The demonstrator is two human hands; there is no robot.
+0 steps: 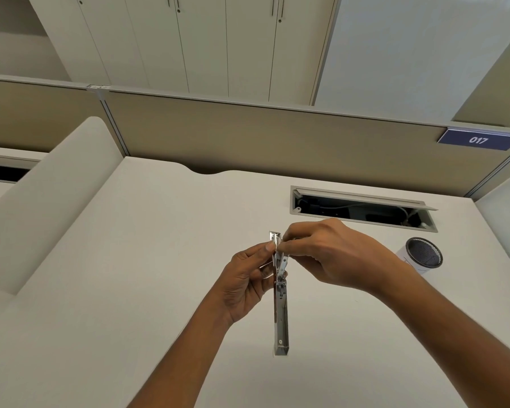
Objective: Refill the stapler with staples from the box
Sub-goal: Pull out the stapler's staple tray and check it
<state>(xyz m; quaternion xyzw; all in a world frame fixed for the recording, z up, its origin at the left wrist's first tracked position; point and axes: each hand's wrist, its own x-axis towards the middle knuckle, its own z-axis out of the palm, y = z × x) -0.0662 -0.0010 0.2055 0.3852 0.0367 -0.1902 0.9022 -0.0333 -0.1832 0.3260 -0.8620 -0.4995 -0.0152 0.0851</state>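
— Where are you with the refill?

— Midway, I'd judge. Start with the big picture: I'm over the white desk [159, 260], with its cable hatch [362, 209] open at the back and a mesh-topped cylinder [423, 254] lying off to my right. I see no staple box anywhere on the surface (it may simply be out of frame).

— And the stapler?

— The stapler [281, 313] is up off the desk, held between my hands in the air above the middle of it. It's opened out long, the chrome length pointing down toward me and the far end up at my fingers.

— How are you holding it?

— My left hand [248, 278] is closed around its upper part from the left, thumb pressed on the top. My right hand [327, 254] is pinched together at that same top end, fingertips on the metal. Whether there's a strip of staples in that pinch, I can't tell; it's too small.

— So what's left?

— Opening looks done. Seating the staples, if they aren't in yet, and snapping it shut remain.
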